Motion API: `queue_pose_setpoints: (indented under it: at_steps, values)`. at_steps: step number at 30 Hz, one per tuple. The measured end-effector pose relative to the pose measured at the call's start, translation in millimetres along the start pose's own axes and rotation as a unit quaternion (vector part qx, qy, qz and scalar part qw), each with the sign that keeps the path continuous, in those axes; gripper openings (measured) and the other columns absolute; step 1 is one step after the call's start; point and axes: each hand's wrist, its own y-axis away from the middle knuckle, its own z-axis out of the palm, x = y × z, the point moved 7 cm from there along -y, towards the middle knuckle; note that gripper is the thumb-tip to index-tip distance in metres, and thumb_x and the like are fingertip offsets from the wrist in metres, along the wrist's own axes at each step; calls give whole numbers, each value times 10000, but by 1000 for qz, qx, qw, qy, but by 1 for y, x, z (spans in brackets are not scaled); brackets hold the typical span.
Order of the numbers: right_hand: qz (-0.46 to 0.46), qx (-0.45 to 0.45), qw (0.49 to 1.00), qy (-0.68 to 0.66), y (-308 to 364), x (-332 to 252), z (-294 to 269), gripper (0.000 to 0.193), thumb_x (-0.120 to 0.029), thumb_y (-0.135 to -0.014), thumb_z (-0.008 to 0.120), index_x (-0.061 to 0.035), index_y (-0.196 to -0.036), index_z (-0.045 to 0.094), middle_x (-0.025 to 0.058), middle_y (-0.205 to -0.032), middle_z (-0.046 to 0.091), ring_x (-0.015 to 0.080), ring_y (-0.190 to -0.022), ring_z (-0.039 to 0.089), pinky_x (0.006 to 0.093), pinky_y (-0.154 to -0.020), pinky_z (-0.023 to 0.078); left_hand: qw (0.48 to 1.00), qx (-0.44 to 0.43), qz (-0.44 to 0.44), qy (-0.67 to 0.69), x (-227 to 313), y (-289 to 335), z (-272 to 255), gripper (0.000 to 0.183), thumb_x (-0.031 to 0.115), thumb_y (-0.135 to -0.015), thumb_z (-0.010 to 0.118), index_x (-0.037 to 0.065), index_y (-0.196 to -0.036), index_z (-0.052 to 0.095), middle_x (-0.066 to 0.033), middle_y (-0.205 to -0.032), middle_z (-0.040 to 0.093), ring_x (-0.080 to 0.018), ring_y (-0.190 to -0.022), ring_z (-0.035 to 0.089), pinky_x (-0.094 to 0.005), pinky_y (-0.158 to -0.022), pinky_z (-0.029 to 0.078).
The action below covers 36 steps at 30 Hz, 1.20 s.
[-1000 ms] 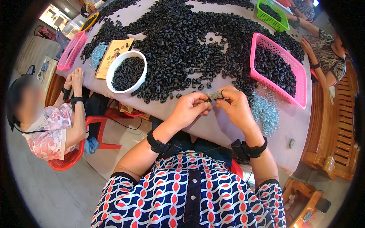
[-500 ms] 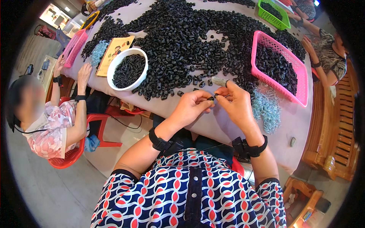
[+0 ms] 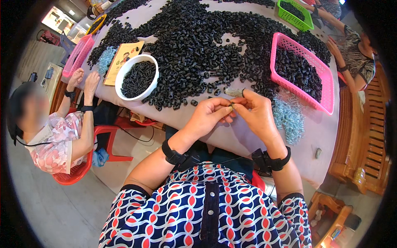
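Observation:
The fingertips of my left hand (image 3: 209,118) and my right hand (image 3: 257,115) meet over the near edge of the table. Both hands are pinched on a small black plastic piece (image 3: 231,105), mostly hidden by the fingers. A clump of small pale, see-through bits (image 3: 234,92) shows at my right hand's curled fingers; whether it is gripped I cannot tell. Just beyond my hands spreads a big heap of short black tubular plastic pieces (image 3: 190,62). Beside my right hand lies a loose pile of pale bluish see-through bits (image 3: 288,120).
A white bowl (image 3: 119,84) of slim black pieces stands left, by a yellow booklet (image 3: 120,62). At right is a pink basket (image 3: 302,106) of black pieces; a green basket (image 3: 295,25) stands farther back. Co-workers sit at left (image 3: 60,140) and right (image 3: 359,62). A wooden bench (image 3: 364,140) flanks the table.
My fingertips have come closer together, bringing the black pieces between them into one spot. The pale clump at my right hand has shifted slightly left and down. The left co-worker's hands have moved slightly.

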Motion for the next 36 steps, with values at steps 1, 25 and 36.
queue_pose_setpoints:
  at_steps: [1,25,36]
  values:
    - [-6,8,1000,2,0,-1,-1,112,0,-845,639,54,-879,546,163,-869,706,161,-736,700,277,-609,528,1000,4,4,5,0,-1,0,211,156,-987,574,3,-1123,626,-64,-967,700,-111,-777,673,-220,-681,512]
    - [-204,20,895,397,9,-18,21,225,-232,-766,709,-55,-785,573,118,-735,598,301,-666,637,399,-587,526,998,-35,-39,-34,-2,-7,2,291,238,-1008,513,5,-1043,683,-32,-887,711,-67,-750,623,-201,-690,491]
    - [-195,0,890,412,8,-18,22,235,-262,-798,684,-51,-786,581,130,-726,619,312,-635,653,399,-576,528,998,-25,-42,-31,-3,-5,2,305,234,-1013,499,-1,-972,689,-51,-856,715,-91,-733,644,-207,-673,502]
